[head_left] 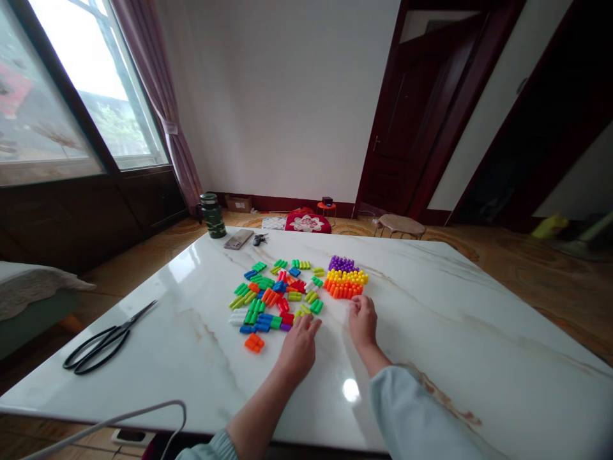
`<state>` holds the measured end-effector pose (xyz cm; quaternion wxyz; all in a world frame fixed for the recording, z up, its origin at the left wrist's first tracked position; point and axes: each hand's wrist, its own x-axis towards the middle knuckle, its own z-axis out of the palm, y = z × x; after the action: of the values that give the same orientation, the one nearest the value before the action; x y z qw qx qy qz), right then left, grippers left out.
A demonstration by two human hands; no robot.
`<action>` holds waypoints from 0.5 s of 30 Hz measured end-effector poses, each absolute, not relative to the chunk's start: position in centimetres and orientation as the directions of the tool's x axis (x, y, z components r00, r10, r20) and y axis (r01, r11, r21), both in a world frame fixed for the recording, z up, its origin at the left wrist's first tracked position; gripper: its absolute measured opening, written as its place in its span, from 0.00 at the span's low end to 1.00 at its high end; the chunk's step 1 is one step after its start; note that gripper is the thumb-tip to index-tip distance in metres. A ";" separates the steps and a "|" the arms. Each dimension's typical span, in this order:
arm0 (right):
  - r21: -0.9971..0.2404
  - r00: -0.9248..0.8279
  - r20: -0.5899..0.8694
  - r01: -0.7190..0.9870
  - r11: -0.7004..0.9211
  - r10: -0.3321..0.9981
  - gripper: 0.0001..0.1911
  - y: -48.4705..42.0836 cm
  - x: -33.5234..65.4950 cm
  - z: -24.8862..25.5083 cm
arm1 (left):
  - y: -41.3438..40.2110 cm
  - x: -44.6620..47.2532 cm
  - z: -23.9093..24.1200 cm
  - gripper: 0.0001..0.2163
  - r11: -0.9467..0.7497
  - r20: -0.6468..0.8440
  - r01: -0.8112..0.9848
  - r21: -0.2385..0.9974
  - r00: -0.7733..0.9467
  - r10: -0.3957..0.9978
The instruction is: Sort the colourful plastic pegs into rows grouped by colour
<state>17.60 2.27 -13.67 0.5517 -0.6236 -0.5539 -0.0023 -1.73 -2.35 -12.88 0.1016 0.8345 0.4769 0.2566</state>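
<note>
Beside loose blocks (pixel 275 297), left hand (pixel 299 348) splayed flat; right hand (pixel 363 324) loosely curled

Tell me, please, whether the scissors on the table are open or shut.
Shut: the scissors lie flat, blades together in one line, handle loops side by side.

two hands, lower centre: one left hand (pixel 299 348), one right hand (pixel 363 322). one marble table (pixel 454 319). on it, lower left, one pair of black scissors (pixel 103 338); upper left, one phone (pixel 238 239), one bunch of keys (pixel 259 239), one dark green flask (pixel 212 215). centre, one joined slab of pegs (pixel 345 278) in three colour bands: purple, yellow, orange. one loose heap of pegs (pixel 275 294), too many and too overlapped to count. one orange piece (pixel 254 343) lies apart. one round stool (pixel 401 225) stands on the floor.
</note>
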 end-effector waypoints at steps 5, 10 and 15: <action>-0.670 0.040 0.541 0.625 0.402 0.840 0.09 -1.3 13.6 -12.6 | -2.5 -1.7 -12.8 0.28 -0.538 0.421 0.713 0.449 0.363 0.831; -0.545 -0.215 0.522 0.659 0.517 0.825 0.14 -2.8 12.0 -12.4 | -2.8 -1.8 -12.2 0.24 -0.505 0.449 0.760 0.410 0.313 0.837; -0.263 -0.399 0.499 0.776 0.573 0.770 0.18 -2.7 12.0 -12.6 | -2.9 -1.8 -12.0 0.23 -0.457 0.464 0.811 0.366 0.267 0.844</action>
<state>12.03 -2.73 -12.62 0.2948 -0.4621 -0.8363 -0.0058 -1.75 -2.90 -11.99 0.0273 0.7954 0.5202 0.3098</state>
